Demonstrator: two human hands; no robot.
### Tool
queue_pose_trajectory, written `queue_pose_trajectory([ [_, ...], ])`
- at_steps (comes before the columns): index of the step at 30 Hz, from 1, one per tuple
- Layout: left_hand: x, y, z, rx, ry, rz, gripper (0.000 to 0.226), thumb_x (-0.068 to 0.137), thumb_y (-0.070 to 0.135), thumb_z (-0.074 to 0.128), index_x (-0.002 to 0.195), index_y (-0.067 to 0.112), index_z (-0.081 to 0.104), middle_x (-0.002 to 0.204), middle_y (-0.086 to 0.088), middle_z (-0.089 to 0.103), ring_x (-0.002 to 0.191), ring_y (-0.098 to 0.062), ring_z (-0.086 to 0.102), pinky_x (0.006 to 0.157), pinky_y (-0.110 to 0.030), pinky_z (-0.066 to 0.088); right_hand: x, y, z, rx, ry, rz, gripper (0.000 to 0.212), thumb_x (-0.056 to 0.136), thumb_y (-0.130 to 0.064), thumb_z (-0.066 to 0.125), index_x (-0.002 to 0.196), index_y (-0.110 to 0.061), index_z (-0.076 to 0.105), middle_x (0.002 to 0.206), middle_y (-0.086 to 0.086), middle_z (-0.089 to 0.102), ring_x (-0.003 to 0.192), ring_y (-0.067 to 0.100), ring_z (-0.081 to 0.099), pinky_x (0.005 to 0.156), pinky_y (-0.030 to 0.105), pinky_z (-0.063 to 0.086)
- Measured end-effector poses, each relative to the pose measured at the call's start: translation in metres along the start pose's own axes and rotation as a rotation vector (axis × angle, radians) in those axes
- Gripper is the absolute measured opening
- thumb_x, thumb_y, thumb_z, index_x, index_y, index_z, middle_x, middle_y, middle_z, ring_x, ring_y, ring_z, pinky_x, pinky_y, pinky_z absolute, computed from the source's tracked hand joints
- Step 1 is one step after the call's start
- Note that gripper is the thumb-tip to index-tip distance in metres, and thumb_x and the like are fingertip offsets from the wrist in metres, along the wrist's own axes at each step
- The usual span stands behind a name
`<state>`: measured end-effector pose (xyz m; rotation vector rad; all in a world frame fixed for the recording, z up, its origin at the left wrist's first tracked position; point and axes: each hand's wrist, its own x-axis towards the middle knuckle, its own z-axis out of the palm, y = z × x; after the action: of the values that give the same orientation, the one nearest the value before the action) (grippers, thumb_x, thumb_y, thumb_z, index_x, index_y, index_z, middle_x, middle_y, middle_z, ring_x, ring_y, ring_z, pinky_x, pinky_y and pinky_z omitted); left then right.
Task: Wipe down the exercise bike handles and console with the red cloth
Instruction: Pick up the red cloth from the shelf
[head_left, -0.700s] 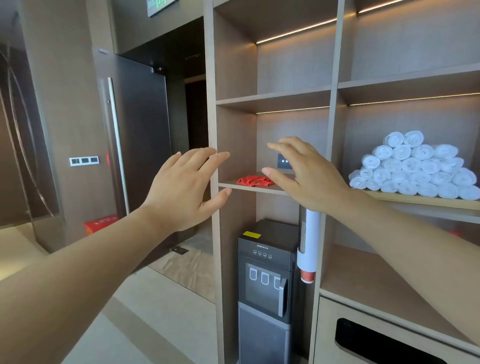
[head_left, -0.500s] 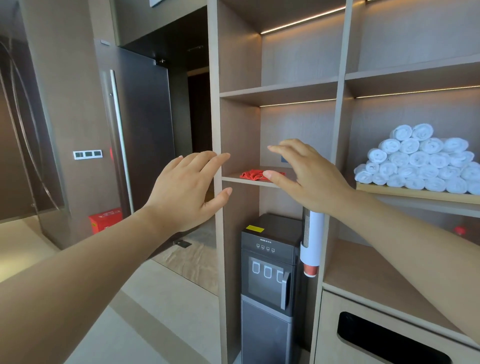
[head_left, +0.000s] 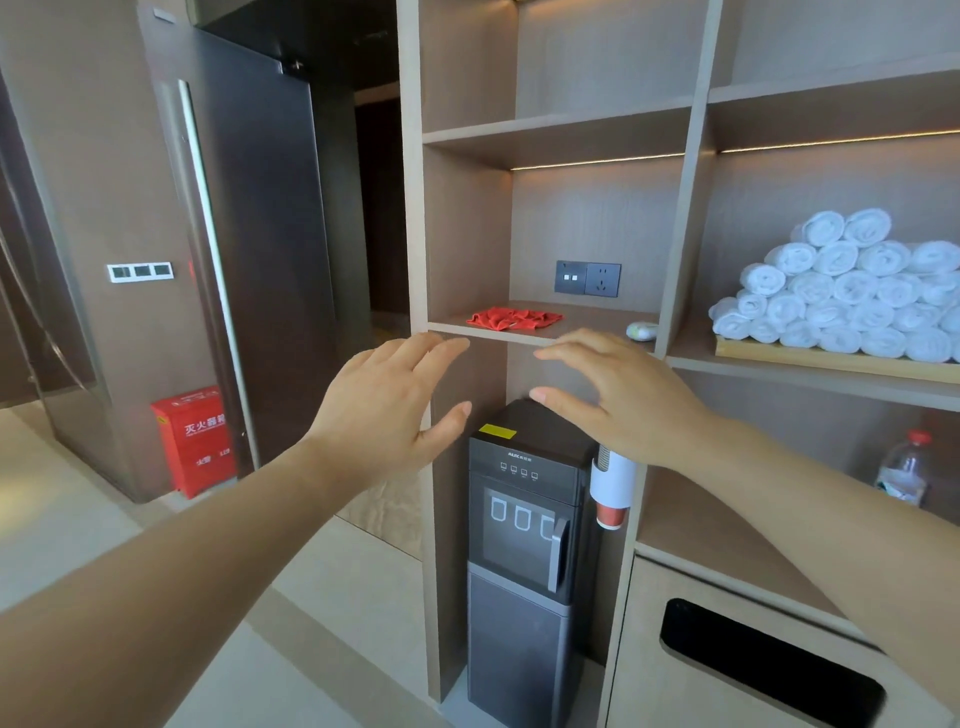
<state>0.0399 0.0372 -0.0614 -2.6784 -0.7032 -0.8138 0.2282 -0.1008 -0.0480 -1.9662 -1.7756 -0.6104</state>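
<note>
The red cloth (head_left: 514, 318) lies crumpled on a wooden shelf (head_left: 540, 335) of a wall unit, in front of a dark socket plate. My left hand (head_left: 387, 402) is raised with fingers spread, just below and left of the shelf's front edge. My right hand (head_left: 618, 400) is also spread, below the shelf and right of the cloth. Both hands hold nothing and neither touches the cloth. No exercise bike is in view.
A black water dispenser (head_left: 524, 545) stands under the shelf, with a cup holder (head_left: 613, 486) on its right. Rolled white towels (head_left: 852, 296) are stacked on the right shelf. A small white object (head_left: 641, 331) sits right of the cloth. A red extinguisher box (head_left: 195, 441) stands on the floor at left.
The view has come closer to the shelf unit and tilted down. Both hands now sit lower in the picture, below the shelf edge, so the whole red cloth and the socket plate show.
</note>
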Motion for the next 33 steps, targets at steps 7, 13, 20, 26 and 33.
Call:
queue_pose_trajectory([
  [7, 0.033, -0.002, 0.05, -0.018, -0.063, 0.019, 0.065, 0.083, 0.061, 0.027, 0.141, 0.032, 0.036, 0.141, 0.007, 0.046, 0.126, -0.016, 0.047, 0.104, -0.034, 0.038, 0.016, 0.049, 0.035, 0.004, -0.071, 0.044, 0.049, 0.088, -0.056, 0.042, 0.128, -0.027, 0.051, 0.133, -0.009, 0.05, 0.124, 0.012, 0.042, 0.091, 0.025, 0.035],
  [13, 0.087, -0.011, 0.097, -0.015, -0.109, 0.025, 0.063, 0.085, 0.062, 0.028, 0.14, 0.033, 0.035, 0.142, 0.008, 0.043, 0.125, -0.015, 0.047, 0.098, -0.032, 0.043, 0.052, 0.096, 0.067, 0.019, -0.093, 0.056, 0.047, 0.09, -0.052, 0.043, 0.13, -0.028, 0.049, 0.137, -0.008, 0.047, 0.126, 0.011, 0.041, 0.087, 0.021, 0.03],
  [20, 0.156, -0.007, 0.149, -0.025, -0.085, 0.048, 0.061, 0.085, 0.057, 0.028, 0.137, 0.028, 0.041, 0.135, 0.005, 0.051, 0.115, -0.017, 0.055, 0.09, -0.032, 0.047, 0.086, 0.166, 0.102, 0.075, -0.057, 0.045, 0.046, 0.089, -0.052, 0.046, 0.126, -0.027, 0.052, 0.129, -0.01, 0.051, 0.117, 0.011, 0.048, 0.082, 0.022, 0.033],
  [26, 0.195, 0.003, 0.184, -0.055, -0.115, 0.037, 0.062, 0.084, 0.058, 0.024, 0.134, 0.029, 0.044, 0.133, 0.007, 0.052, 0.114, -0.014, 0.055, 0.093, -0.03, 0.044, 0.103, 0.208, 0.124, 0.095, -0.068, 0.051, 0.048, 0.088, -0.055, 0.043, 0.128, -0.029, 0.05, 0.129, -0.011, 0.05, 0.116, 0.008, 0.048, 0.081, 0.02, 0.035],
  [33, 0.227, -0.021, 0.216, -0.059, -0.126, 0.08, 0.065, 0.083, 0.062, 0.017, 0.13, 0.03, 0.049, 0.13, 0.009, 0.054, 0.115, -0.012, 0.053, 0.093, -0.028, 0.043, 0.129, 0.227, 0.151, 0.133, -0.086, 0.098, 0.048, 0.089, -0.058, 0.041, 0.125, -0.029, 0.052, 0.125, -0.013, 0.052, 0.111, 0.009, 0.051, 0.086, 0.031, 0.046],
])
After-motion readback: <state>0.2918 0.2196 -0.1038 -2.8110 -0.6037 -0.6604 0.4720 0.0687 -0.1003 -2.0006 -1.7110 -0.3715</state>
